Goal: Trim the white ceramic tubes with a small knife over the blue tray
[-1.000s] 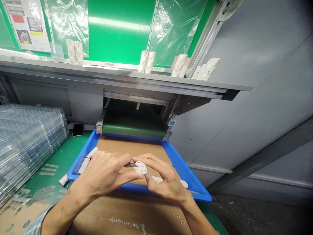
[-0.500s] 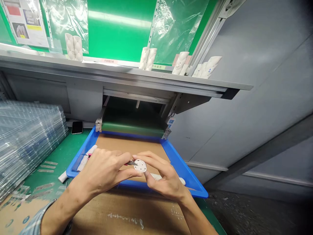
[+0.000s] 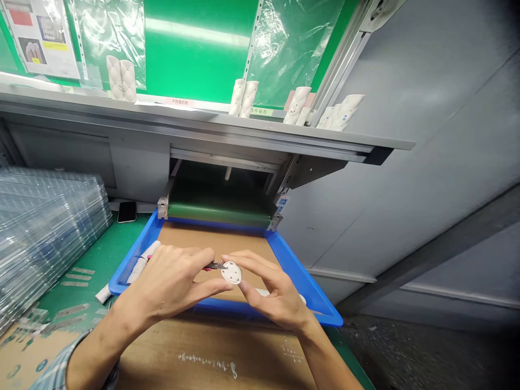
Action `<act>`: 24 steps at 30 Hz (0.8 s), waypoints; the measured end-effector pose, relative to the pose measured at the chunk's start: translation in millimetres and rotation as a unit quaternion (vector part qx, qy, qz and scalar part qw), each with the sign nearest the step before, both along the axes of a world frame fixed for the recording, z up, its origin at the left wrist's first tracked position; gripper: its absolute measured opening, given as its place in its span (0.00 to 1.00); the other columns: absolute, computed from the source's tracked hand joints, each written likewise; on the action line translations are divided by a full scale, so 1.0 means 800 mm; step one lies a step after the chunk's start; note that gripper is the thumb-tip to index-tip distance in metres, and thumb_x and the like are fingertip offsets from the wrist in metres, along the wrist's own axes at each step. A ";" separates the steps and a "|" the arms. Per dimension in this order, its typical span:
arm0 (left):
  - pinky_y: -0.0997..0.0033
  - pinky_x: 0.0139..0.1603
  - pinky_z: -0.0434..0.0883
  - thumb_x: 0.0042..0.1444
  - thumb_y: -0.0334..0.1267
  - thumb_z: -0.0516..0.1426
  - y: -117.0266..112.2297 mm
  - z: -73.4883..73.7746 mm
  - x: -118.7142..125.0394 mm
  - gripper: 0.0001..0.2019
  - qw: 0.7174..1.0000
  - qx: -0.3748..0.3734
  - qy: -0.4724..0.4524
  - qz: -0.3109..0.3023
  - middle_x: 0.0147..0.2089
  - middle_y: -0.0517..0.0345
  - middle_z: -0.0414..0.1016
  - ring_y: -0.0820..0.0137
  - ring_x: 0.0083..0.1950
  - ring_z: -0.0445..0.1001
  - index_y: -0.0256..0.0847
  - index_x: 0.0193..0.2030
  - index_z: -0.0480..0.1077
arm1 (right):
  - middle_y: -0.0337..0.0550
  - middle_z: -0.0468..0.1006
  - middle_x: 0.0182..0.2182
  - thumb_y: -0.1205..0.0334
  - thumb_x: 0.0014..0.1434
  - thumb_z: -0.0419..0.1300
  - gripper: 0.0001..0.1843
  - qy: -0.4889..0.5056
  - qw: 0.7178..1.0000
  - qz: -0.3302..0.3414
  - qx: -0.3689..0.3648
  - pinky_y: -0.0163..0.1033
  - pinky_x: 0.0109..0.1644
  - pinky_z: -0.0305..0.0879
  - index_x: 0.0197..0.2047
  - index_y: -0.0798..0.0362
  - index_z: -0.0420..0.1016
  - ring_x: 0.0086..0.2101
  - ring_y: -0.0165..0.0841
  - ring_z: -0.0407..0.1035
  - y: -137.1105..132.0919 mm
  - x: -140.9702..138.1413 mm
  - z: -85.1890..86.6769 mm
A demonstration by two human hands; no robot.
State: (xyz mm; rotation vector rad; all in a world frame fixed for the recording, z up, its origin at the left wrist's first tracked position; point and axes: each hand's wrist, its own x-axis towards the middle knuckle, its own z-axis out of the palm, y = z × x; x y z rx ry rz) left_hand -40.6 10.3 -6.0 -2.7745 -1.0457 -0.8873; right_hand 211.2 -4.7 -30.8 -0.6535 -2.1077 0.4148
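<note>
Over the front of a blue tray point(image 3: 300, 273), my left hand point(image 3: 173, 279) is closed around a small tool with a dark pointed metal tip point(image 3: 217, 265) and bits of red-pink handle. Its exact kind cannot be made out. My right hand point(image 3: 270, 290) pinches a white part between thumb and fingers, with its round end face point(image 3: 231, 273) turned toward me. Several small holes show in that face. The tool's tip touches or nearly touches the upper left edge of the face. The fingers hide the rest of the part.
Left stands a stack of clear plastic trays point(image 3: 49, 227), near a phone point(image 3: 127, 212). White quilted cylinders point(image 3: 121, 80) line the shelf point(image 3: 195, 120). A green conveyor belt point(image 3: 219, 203) ends at the tray's back. Cardboard point(image 3: 211, 352) lies in front; a grey wall point(image 3: 406, 135) rises right.
The tool tip has shifted from near the middle of the white part's end face to its upper left edge. The face is tilted slightly differently. Both hands keep their grip.
</note>
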 end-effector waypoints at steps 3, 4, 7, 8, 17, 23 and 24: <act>0.65 0.27 0.50 0.75 0.60 0.53 0.001 -0.002 0.000 0.24 1.000 0.004 0.006 0.000 0.29 0.61 0.82 0.66 0.27 0.80 0.44 0.33 0.66 | 0.51 0.84 0.52 0.71 0.69 0.62 0.24 0.007 1.000 -0.004 0.013 0.45 0.54 0.80 0.65 0.49 0.77 0.50 0.41 0.80 0.000 -0.001 0.000; 0.66 0.27 0.50 0.75 0.60 0.53 0.001 -0.002 -0.001 0.24 1.000 0.007 0.007 0.000 0.29 0.61 0.82 0.65 0.27 0.80 0.44 0.34 0.66 | 0.51 0.84 0.52 0.72 0.68 0.62 0.24 0.011 1.000 -0.004 0.017 0.45 0.55 0.80 0.65 0.49 0.77 0.51 0.41 0.80 0.000 -0.001 0.000; 0.65 0.28 0.50 0.75 0.61 0.52 0.000 -0.001 -0.001 0.24 1.000 0.017 0.013 0.003 0.28 0.61 0.81 0.64 0.28 0.80 0.44 0.35 0.66 | 0.50 0.84 0.53 0.73 0.67 0.64 0.24 0.022 0.999 -0.009 0.031 0.45 0.58 0.79 0.65 0.48 0.77 0.52 0.40 0.79 0.000 -0.003 0.001; 0.65 0.28 0.50 0.75 0.61 0.52 0.000 0.000 -0.001 0.24 1.000 0.019 0.016 0.005 0.29 0.61 0.81 0.64 0.28 0.80 0.44 0.35 0.67 | 0.50 0.84 0.53 0.72 0.67 0.64 0.24 0.024 0.999 -0.012 0.036 0.45 0.58 0.79 0.64 0.48 0.76 0.52 0.40 0.80 0.000 -0.004 0.001; 0.64 0.28 0.47 0.75 0.62 0.51 -0.004 -0.001 0.001 0.25 0.999 0.012 0.031 0.014 0.30 0.60 0.83 0.64 0.29 0.81 0.44 0.37 0.68 | 0.49 0.83 0.49 0.68 0.70 0.66 0.18 0.025 0.996 -0.062 0.065 0.46 0.53 0.80 0.60 0.48 0.74 0.49 0.41 0.80 -0.002 -0.008 -0.002; 0.64 0.28 0.45 0.76 0.60 0.50 -0.007 -0.002 0.004 0.24 0.999 0.024 0.031 0.031 0.30 0.61 0.82 0.63 0.28 0.80 0.44 0.35 0.66 | 0.47 0.80 0.46 0.69 0.70 0.66 0.17 0.034 0.988 -0.103 0.105 0.44 0.50 0.80 0.58 0.47 0.72 0.46 0.40 0.78 -0.003 -0.016 -0.005; 0.64 0.28 0.45 0.76 0.60 0.50 -0.007 -0.002 0.005 0.25 0.999 0.025 0.033 0.033 0.30 0.61 0.81 0.63 0.28 0.80 0.44 0.35 0.65 | 0.46 0.80 0.46 0.69 0.70 0.66 0.17 0.033 0.987 -0.110 0.116 0.43 0.49 0.80 0.58 0.46 0.72 0.45 0.40 0.78 -0.004 -0.017 -0.004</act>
